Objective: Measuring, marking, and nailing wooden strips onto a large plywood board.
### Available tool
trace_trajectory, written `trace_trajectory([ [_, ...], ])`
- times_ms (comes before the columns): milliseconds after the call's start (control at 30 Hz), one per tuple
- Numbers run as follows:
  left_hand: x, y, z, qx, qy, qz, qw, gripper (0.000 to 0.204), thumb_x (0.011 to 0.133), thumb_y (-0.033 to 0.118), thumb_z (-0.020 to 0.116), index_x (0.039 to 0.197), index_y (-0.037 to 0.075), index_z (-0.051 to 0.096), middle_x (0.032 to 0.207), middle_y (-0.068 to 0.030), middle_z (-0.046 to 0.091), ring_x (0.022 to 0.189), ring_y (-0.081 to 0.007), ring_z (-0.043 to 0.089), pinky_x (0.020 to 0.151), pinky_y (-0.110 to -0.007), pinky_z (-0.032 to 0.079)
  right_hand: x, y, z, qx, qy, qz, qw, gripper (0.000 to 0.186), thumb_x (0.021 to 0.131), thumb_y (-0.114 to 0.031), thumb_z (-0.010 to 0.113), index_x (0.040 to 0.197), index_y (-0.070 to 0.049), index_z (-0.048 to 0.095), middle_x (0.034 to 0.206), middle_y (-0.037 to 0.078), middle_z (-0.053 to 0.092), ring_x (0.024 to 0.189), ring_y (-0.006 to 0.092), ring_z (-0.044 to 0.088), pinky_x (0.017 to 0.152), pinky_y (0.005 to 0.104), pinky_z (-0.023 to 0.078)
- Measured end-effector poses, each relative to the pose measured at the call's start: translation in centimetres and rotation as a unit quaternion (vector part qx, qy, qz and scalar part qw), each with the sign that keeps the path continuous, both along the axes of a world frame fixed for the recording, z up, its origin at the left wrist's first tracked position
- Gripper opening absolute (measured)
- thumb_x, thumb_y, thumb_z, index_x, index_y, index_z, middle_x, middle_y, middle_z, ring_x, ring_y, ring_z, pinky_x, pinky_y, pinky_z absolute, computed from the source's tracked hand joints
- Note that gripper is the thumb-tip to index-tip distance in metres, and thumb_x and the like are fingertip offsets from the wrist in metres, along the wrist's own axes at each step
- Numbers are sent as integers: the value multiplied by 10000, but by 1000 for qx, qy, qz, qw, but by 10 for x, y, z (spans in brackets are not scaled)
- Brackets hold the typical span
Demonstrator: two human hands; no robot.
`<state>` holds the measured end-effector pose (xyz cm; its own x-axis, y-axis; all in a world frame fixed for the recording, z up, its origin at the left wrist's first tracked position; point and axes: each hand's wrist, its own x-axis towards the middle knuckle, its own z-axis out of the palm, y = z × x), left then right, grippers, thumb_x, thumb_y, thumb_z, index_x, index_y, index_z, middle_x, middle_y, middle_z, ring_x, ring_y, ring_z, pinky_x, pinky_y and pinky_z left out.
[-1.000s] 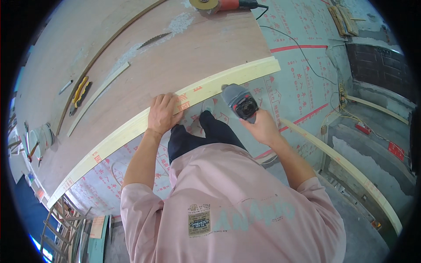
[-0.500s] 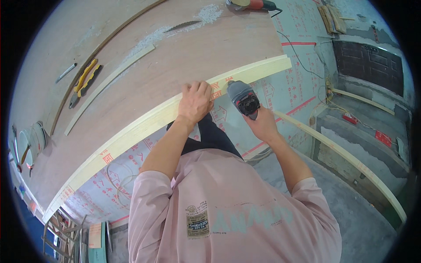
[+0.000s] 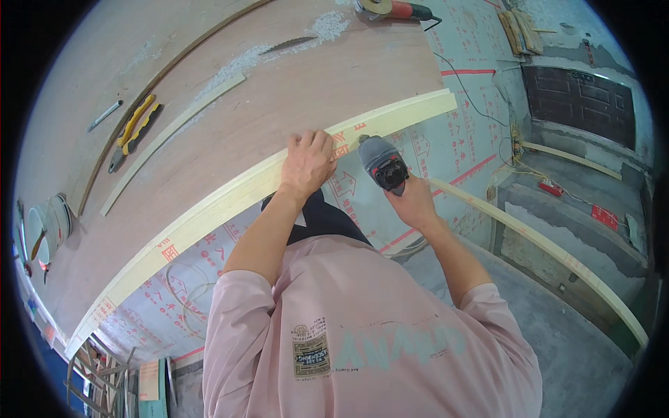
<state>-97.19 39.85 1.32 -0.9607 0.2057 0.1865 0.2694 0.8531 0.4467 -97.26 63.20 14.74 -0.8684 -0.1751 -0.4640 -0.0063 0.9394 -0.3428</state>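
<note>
A long pale wooden strip lies along the near edge of the brown worktable. My left hand is closed over the strip near its middle, with the fingers on the far side. To the right of it, my right hand is wrapped round the grip of a dark grey cordless drill. The nose of the drill points at the near face of the strip, right at its lower edge. Whether the tip touches the wood I cannot tell.
A saw blade pokes through the tabletop amid white sawdust. Yellow-handled pliers, a marker and a thin wooden strip lie at left. An angle grinder sits at the far edge. Another long strip extends at right.
The view has shifted slightly, so the whole scene sits a little further left. Both hands, the drill and the strip keep nearly the same places relative to each other.
</note>
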Motion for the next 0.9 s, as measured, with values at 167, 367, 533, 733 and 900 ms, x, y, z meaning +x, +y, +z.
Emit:
trace_trajectory([
  [167, 2, -3, 4, 6, -2, 1, 1000, 374, 831, 293, 743, 1117, 78, 634, 1120, -78, 593, 1110, -256, 567, 963, -442, 425, 4, 8, 1, 18, -18, 3, 1000, 347, 851, -191, 712, 1135, 1, 657, 989, 273, 719, 969, 495, 674, 869, 569, 532],
  [367, 37, -48, 1, 26, 0, -4, 1000, 545, 780, 266, 783, 1232, 35, 585, 1165, -112, 587, 1133, -300, 560, 1001, -457, 421, 22, 14, 13, 15, -36, -15, 999, 344, 864, -224, 722, 1102, 18, 667, 980, 275, 717, 973, 489, 675, 863, 545, 537],
  [533, 66, -86, 1, 29, -38, -8, 999, 594, 735, 227, 790, 1247, 11, 580, 1164, -136, 583, 1169, -318, 556, 1029, -440, 424, 21, -14, 25, -20, -24, 9, 999, 336, 865, -226, 724, 1107, 0, 667, 967, 257, 720, 966, 478, 676, 847, 534, 542],
  [733, 65, -85, 7, 37, -20, 2, 999, 610, 766, 231, 800, 1289, 10, 578, 1248, -158, 594, 1198, -345, 557, 1062, -450, 437, 23, -43, 17, -44, -23, 53, 997, 322, 858, -222, 720, 1106, -24, 664, 943, 239, 726, 910, 477, 680, 801, 539, 547],
  [900, 64, -87, 5, 34, -30, 3, 999, 567, 758, 227, 791, 1237, 7, 583, 1236, -152, 591, 1188, -331, 560, 1054, -436, 448, 21, -61, 3, -53, -45, 64, 996, 328, 852, -218, 716, 1109, -22, 659, 939, 236, 729, 903, 474, 682, 807, 534, 551],
])
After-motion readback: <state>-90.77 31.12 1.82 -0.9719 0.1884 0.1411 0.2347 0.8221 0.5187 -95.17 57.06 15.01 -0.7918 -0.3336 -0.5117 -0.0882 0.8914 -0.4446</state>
